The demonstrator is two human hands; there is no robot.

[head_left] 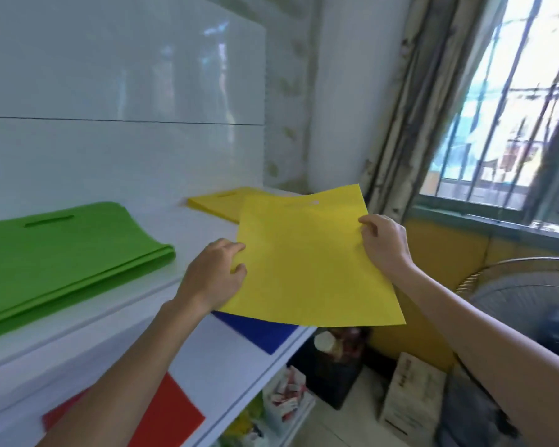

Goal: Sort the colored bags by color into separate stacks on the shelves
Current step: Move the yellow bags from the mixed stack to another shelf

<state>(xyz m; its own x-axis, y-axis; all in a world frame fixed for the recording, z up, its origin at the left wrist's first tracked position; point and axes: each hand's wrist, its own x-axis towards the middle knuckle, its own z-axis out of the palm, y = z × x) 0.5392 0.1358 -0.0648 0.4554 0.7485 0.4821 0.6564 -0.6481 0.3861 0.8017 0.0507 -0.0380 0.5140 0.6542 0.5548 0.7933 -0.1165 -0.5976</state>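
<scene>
Mid-air over right end of shelf (191,227): yellow bag (310,262), left grip (213,275) and right grip (384,243) each pinching a side edge. Its yellow stack (217,203) lies at far right corner. Risk: limp bag lands skewed, overhanging the edge.

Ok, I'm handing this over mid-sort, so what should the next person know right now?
Hands: left grip and right grip each pinch a side edge of one yellow bag, held in the air.
Placed: green stack and yellow stack on the upper shelf; blue bag and red bag on the lower shelf.
Left: lay this bag on the yellow stack.
</scene>
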